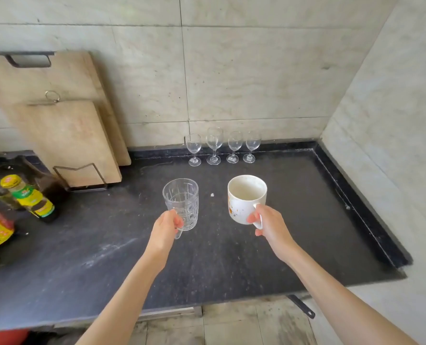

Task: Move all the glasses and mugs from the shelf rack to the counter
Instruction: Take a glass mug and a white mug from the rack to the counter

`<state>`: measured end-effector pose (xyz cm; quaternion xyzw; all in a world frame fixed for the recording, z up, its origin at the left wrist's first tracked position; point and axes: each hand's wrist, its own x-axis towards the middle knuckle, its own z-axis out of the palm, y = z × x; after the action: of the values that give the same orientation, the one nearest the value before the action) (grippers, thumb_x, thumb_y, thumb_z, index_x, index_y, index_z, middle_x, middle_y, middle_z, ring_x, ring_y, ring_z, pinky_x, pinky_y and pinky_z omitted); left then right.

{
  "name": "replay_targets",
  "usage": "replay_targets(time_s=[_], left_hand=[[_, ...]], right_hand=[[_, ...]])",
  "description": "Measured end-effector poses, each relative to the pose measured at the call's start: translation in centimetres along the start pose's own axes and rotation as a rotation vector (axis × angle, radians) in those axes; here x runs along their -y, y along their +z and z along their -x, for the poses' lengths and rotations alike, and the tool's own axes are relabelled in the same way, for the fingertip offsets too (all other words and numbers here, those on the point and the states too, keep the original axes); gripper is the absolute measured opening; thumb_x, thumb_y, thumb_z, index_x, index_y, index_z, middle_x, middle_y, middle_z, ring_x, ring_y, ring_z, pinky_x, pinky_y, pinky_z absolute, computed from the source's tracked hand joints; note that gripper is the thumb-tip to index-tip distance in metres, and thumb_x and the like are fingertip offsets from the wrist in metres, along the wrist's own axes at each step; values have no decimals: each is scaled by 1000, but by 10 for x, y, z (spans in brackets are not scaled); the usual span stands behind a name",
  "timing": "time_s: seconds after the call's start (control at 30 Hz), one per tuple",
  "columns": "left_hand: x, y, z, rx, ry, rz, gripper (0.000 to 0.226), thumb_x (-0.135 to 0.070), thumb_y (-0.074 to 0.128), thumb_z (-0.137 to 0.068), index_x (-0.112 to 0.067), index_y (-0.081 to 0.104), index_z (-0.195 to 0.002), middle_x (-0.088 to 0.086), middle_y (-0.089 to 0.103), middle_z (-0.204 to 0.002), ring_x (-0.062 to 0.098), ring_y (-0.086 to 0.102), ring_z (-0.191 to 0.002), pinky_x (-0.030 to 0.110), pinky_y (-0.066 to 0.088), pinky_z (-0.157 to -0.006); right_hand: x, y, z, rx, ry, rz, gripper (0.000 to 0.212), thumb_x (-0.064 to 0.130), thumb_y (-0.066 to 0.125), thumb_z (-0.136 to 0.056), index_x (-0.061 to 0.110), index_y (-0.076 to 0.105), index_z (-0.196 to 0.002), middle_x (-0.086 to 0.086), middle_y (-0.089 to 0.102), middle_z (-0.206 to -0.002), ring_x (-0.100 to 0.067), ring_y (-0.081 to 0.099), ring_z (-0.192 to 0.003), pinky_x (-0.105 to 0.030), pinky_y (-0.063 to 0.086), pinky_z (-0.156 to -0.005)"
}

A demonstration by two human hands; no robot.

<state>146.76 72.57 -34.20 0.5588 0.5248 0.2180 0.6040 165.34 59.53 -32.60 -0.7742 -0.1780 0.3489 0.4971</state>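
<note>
— Dark counter [306,220] is filling up: four wine glasses [223,148] are standing along its back edge.
— And your hands?
— My left hand [165,229] is gripping the glass mug [181,202] by its handle, my right hand [269,224] the white mug [244,197], both hovering mid-counter. Rack isn't showing, so I can't tell what's remaining.

My left hand [165,226] holds a clear, patterned glass mug [181,202]; my right [269,224] a glossy white ceramic mug [244,199]. Below, the dark stone counter [294,220] looks matt and dusty; the wooden cutting boards [65,125] are worn.
</note>
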Motion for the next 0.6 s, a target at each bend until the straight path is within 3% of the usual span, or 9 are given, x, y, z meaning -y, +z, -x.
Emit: replay_targets(time_s=[0.1, 0.23, 0.37, 0.5, 0.6], left_hand=[[-3, 14, -38, 22, -88, 22, 18, -28, 42, -53, -14, 42, -64, 1, 46, -70, 19, 38, -69, 28, 33, -67], [-8, 32, -92, 49, -117, 6, 24, -30, 44, -53, -11, 48, -67, 3, 51, -79, 20, 42, -75, 29, 35, -72], [-12, 47, -144, 76, -136, -18, 27, -32, 44, -57, -10, 49, -72, 1, 48, -74, 17, 42, -75, 25, 35, -71], [-7, 57, -190, 87, -152, -59, 15, -25, 47, -76, -14, 46, -66, 1, 43, -71, 19, 39, -73, 27, 36, -72], [-2, 62, -214, 80, -165, -64, 17, -23, 45, -83, -13, 51, -71, 0, 45, -75, 16, 42, -73, 25, 37, -73]], right_hand=[[3, 6, -44, 35, 54, -11, 35, 21, 36, -91, 2, 61, -76, 1, 63, -87, -17, 51, -76, -35, 46, -75], [4, 19, -103, 87, 88, 7, 40, 21, 35, -91, -6, 65, -86, 6, 61, -90, -14, 52, -79, -37, 47, -83], [8, 38, -158, 153, 110, -21, 37, 19, 34, -93, -1, 62, -81, 1, 61, -93, -11, 54, -87, -32, 49, -75], [6, 59, -201, 210, 151, -58, 36, 16, 32, -94, -3, 62, -85, -5, 62, -97, -10, 55, -90, -31, 50, -78], [1, 70, -223, 221, 146, -86, 37, 15, 31, -95, 5, 53, -68, -12, 62, -102, -19, 56, -99, -34, 49, -80]])
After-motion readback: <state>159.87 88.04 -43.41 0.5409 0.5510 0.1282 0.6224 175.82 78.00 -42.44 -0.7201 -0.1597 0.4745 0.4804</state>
